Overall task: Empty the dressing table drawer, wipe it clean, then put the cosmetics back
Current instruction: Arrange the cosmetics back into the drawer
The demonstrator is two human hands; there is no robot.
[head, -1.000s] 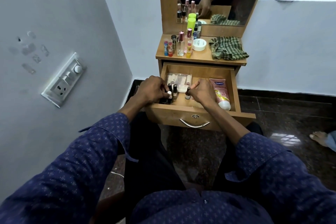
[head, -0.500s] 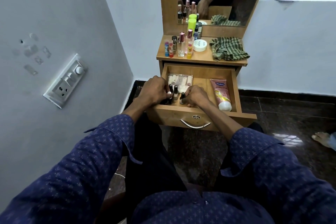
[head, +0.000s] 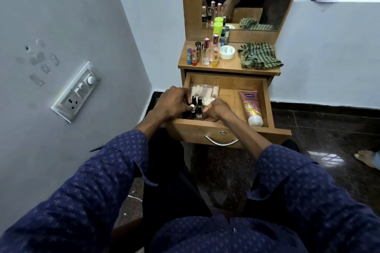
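Note:
The wooden drawer point(head: 226, 82) is pulled open below the dressing table top. Both my hands are inside its front left corner. My left hand point(head: 170, 103) curls around a cluster of small dark nail polish bottles point(head: 196, 106) standing upright. My right hand point(head: 217, 112) is curled against the same bottles from the right, its fingertips low by the drawer front. Behind them lies a clear plastic case point(head: 204, 93) with pale items. A pink lotion tube point(head: 251, 107) lies along the drawer's right side.
On the table top point(head: 228, 65) stand lip balms, perfume bottles point(head: 205, 52), a green-capped bottle point(head: 218, 27), a white cream jar point(head: 226, 52) and a striped green cloth point(head: 258, 56). A mirror rises behind. A grey wall with a switch panel point(head: 77, 92) is at left. Someone's bare foot point(head: 367, 157) is at far right.
My right hand has moved left and forward, bringing a dark bottle up against the group at my left hand. The left hand stayed at the bottles.

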